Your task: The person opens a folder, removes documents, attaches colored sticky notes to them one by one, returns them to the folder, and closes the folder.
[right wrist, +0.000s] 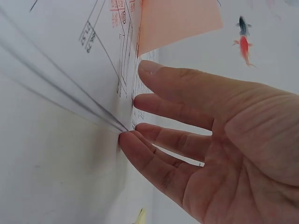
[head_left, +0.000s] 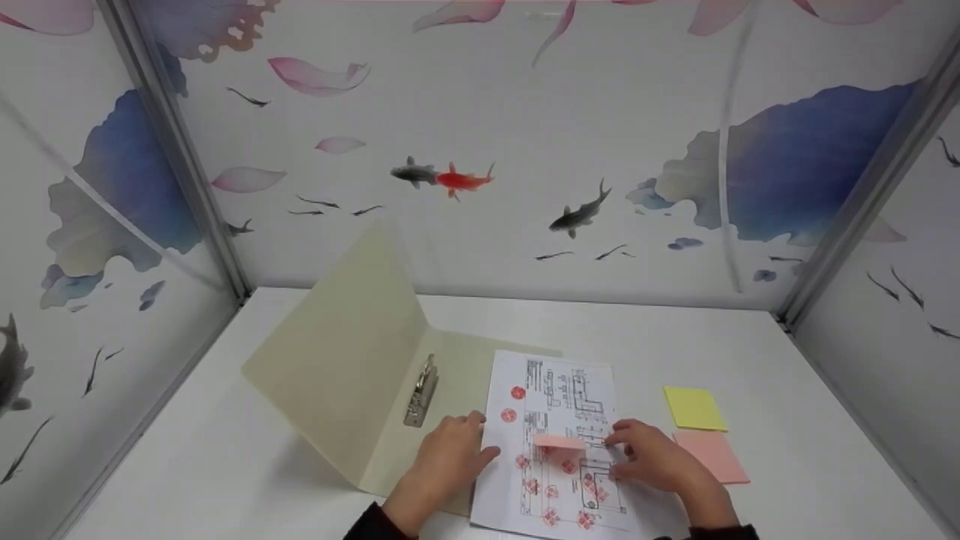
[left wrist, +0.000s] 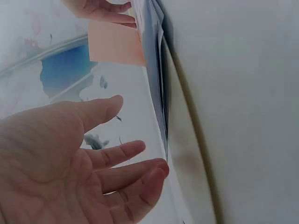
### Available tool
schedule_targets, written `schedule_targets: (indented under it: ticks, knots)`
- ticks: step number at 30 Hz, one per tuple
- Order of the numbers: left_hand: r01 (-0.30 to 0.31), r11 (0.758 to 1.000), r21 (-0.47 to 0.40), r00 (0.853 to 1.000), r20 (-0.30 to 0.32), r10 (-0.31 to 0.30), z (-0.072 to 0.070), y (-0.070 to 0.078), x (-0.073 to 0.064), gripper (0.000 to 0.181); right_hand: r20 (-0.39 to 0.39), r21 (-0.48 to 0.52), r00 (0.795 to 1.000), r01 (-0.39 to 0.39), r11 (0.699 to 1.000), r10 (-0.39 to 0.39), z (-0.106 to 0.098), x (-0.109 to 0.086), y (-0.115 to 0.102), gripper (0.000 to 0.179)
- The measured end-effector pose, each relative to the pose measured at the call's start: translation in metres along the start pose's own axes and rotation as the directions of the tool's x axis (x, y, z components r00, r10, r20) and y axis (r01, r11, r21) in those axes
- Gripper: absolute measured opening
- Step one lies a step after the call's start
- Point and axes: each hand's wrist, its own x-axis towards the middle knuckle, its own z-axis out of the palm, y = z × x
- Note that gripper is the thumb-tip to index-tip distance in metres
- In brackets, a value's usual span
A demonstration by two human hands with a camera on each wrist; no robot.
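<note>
A stack of paper sheets (head_left: 506,480) printed with line drawings and red stamps lies on the right side of an opened cream file folder (head_left: 337,352). A pink sticky note (head_left: 559,442) stands up from the top sheet. At the stack's left edge is my left hand (head_left: 448,457), fingertips at the paper and thumb apart from the fingers; its palm (left wrist: 51,163) shows in the left wrist view. My right hand (head_left: 660,461) touches the right edge with its fingertips, and in the right wrist view the fingers (right wrist: 159,172) meet the sheet edges, pinching nothing.
A metal clip (head_left: 421,391) is fixed near the folder's spine. The folder's left cover stands raised at a slant. To the right, a yellow sticky note pad (head_left: 695,408) and a pink sticky note pad (head_left: 712,456) lie on the white table (head_left: 810,450). Printed walls enclose the table.
</note>
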Motion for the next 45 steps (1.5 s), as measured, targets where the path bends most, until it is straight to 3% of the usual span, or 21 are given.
schedule_targets:
  ticks: [6,9,16,25,29,35,36,38,43,45]
  knots:
    - [-0.014,0.994,-0.11,0.993,0.112,0.026,0.003,-0.007,0.002,0.061,0.003,0.002,1.0,-0.009,1.0,0.009,0.001,0.001,0.002,0.033]
    - [-0.029,0.981,-0.191,0.99,0.132,0.055,0.004,-0.009,0.003,0.063,-0.002,-0.005,1.0,0.017,1.0,-0.017,0.001,0.001,0.003,0.032]
    - [0.009,0.908,-0.42,0.99,0.134,0.052,0.003,-0.008,0.003,0.061,-0.013,0.006,1.0,0.013,1.0,-0.013,0.003,0.001,0.002,0.033]
    - [0.09,0.819,-0.567,0.991,0.13,-0.019,0.008,-0.003,0.005,0.071,-0.02,-0.008,1.0,0.0,1.0,-0.001,0.005,0.0,-0.001,0.033]
    - [0.077,0.802,-0.592,0.995,0.103,-0.02,0.009,-0.003,0.007,0.077,-0.014,-0.001,1.0,-0.003,1.0,0.003,0.005,-0.001,-0.003,0.033]
    - [0.085,0.777,-0.623,0.996,0.044,-0.073,0.01,-0.005,0.009,0.061,-0.021,0.008,1.0,0.007,1.0,-0.007,0.006,-0.001,-0.005,0.033]
    - [0.1,0.762,-0.64,0.995,0.046,-0.093,0.01,-0.006,0.01,0.06,-0.023,0.007,1.0,0.006,1.0,-0.006,0.006,-0.001,-0.006,0.033]
    - [0.156,0.706,-0.691,0.987,0.086,-0.135,0.01,-0.008,0.011,0.063,-0.026,0.01,1.0,0.007,1.0,-0.006,0.006,0.0,-0.006,0.033]
    - [0.278,0.529,-0.802,0.959,0.2,-0.201,0.012,-0.012,0.016,0.083,-0.022,0.015,1.0,0.002,1.0,-0.002,0.007,0.0,-0.006,0.033]
    - [0.284,0.502,-0.817,0.957,0.206,-0.205,0.012,-0.013,0.017,0.083,-0.019,0.014,1.0,0.006,1.0,-0.006,0.007,0.0,-0.006,0.033]
